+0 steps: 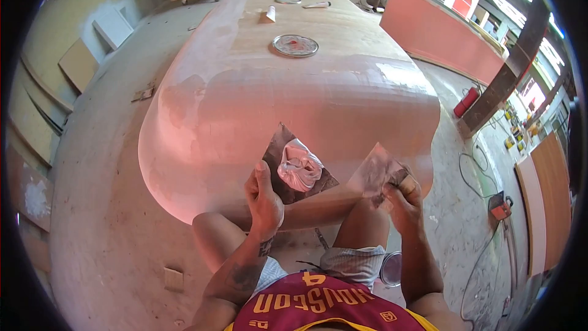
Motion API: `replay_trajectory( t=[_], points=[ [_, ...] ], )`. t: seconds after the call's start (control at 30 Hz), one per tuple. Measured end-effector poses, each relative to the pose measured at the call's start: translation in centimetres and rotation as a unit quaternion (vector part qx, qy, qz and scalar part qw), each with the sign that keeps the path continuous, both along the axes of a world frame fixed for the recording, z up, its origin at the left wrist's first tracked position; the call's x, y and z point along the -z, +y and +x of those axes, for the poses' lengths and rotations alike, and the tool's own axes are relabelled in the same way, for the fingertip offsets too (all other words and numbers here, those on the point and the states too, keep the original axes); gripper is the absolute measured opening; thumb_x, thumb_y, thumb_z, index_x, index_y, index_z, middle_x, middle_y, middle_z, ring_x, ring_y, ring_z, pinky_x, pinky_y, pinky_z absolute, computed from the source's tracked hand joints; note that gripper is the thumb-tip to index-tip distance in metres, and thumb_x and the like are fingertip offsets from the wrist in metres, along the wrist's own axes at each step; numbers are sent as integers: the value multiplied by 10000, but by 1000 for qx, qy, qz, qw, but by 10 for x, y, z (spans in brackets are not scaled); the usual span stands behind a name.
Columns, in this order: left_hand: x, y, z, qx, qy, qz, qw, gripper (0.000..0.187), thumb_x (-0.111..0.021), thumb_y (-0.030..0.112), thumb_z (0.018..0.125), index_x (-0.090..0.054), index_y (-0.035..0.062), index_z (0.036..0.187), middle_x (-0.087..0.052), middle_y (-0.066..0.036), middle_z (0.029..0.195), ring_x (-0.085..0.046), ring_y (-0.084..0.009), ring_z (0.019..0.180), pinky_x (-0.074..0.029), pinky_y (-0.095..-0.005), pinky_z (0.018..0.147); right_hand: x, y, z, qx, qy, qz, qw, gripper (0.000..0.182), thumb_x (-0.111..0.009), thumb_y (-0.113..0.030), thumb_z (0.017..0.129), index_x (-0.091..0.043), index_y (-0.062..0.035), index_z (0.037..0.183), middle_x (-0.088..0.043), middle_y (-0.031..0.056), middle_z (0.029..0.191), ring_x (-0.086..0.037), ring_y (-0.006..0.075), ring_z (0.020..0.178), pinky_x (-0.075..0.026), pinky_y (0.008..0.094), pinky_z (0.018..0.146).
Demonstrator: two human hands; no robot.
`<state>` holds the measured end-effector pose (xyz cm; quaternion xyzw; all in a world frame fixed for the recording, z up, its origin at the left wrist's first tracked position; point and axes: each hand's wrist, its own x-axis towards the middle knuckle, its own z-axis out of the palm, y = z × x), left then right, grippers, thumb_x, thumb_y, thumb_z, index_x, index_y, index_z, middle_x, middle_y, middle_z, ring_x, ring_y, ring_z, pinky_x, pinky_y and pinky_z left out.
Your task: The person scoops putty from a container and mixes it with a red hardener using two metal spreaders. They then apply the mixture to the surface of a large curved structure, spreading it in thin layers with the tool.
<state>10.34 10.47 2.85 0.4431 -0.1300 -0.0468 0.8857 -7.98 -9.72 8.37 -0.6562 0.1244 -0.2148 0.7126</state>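
Our left hand (264, 199) grip pinching board (298, 167) loaded with pink putty (299, 168), right hand (401, 193) grip pinching scraper (375, 171), both against pink hull (288, 104)

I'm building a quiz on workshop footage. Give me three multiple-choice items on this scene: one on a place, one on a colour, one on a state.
1. Where does the round metal lid with red residue lie?
A. on top of the big pink rounded mould
B. on the floor
C. in the left hand

2. What colour is the putty blob on the flat brown board?
A. green
B. pinkish white
C. black

3. What is the right hand doing?
A. hanging empty
B. resting on the floor
C. gripping a flat smeared scraper blade

Answers: 1 A, it sits on the mould's upper surface. 2 B, the blob is pale pink and white. 3 C, fingers close around the blade, while the left hand holds the board.
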Motion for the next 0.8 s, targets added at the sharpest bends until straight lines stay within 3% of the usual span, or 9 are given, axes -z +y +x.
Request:
replay_trajectory(
  t=[0.03, 0.07, 0.17, 0.23, 0.3, 0.4, 0.47, 0.67, 0.8],
  points=[
    [2, -2, 1, -6, -16, 15, 1000, 409, -537, 358, 1114, -492, 135, 774, -478, 86, 818, -415, -38, 770, -382, -244, 700, -1, 5, -7, -32, -56, 144, 987, 267, -590, -6, 974, -600, 13, 1240, -672, 103, 969, -718, 208, 926, -580, 366, 821],
    [5, -5, 2, -11, -31, 31, 999, 412, -534, 358, 1116, -494, 128, 777, -477, 87, 817, -410, -37, 775, -372, -238, 706, 4, 21, -9, 11, -45, 206, 977, 243, -623, -15, 959, -611, 7, 1201, -683, 109, 974, -702, 166, 828, -565, 310, 787],
    [13, -13, -2, -6, -39, 54, 998, 427, -515, 355, 1122, -475, 108, 777, -443, 91, 806, -374, -36, 771, -346, -240, 688, 25, 44, 0, 65, 13, 167, 984, 217, -615, -46, 979, -612, 3, 1191, -691, 84, 996, -689, 148, 824, -555, 281, 770],
    [8, -15, -9, -6, -64, 66, 996, 438, -505, 356, 1125, -477, 98, 772, -424, 91, 792, -358, -35, 766, -326, -248, 671, 33, 41, -1, 49, 62, 83, 993, 214, -614, -81, 998, -613, 5, 1194, -695, 60, 1022, -689, 142, 885, -565, 296, 773],
    [-1, -15, -18, -6, -89, 94, 992, 451, -493, 362, 1127, -489, 93, 765, -417, 90, 775, -352, -33, 754, -300, -259, 648, 35, 48, 3, 11, -8, 203, 979, 228, -625, -99, 1003, -614, 4, 1206, -697, 56, 1039, -685, 135, 897, -568, 298, 776],
    [-12, -16, -30, -1, -122, 154, 981, 476, -467, 379, 1131, -506, 75, 766, -405, 90, 743, -339, -32, 718, -257, -269, 607, 35, 49, 3, 1, 7, 221, 975, 302, -628, -73, 978, -594, 35, 1258, -702, 93, 1092, -713, 184, 905, -612, 361, 757],
    [-14, -17, -38, 7, -156, 184, 971, 499, -440, 395, 1134, -503, 46, 784, -376, 89, 711, -311, -35, 683, -235, -270, 576, 35, 53, 6, 17, 1, 228, 973, 307, -633, -94, 980, -603, 42, 1253, -707, 100, 1093, -711, 189, 887, -601, 355, 776],
    [-15, -14, -56, 13, -242, 240, 940, 469, -443, 364, 1132, -634, -19, 939, -406, 22, 663, -382, -78, 623, -298, -316, 515, 10, 57, 17, 35, -4, 242, 970, 309, -618, -122, 999, -605, 38, 1264, -711, 85, 1079, -702, 183, 913, -581, 344, 786],
    [1, 3, -59, 65, -272, 324, 904, 469, -447, 365, 1130, -654, -23, 964, -534, -28, 681, -505, -101, 655, -393, -311, 560, 17, 39, 29, 28, -65, 288, 955, 285, -616, -95, 1003, -608, 38, 1254, -705, 86, 1088, -693, 178, 949, -566, 336, 780]
  ],
)
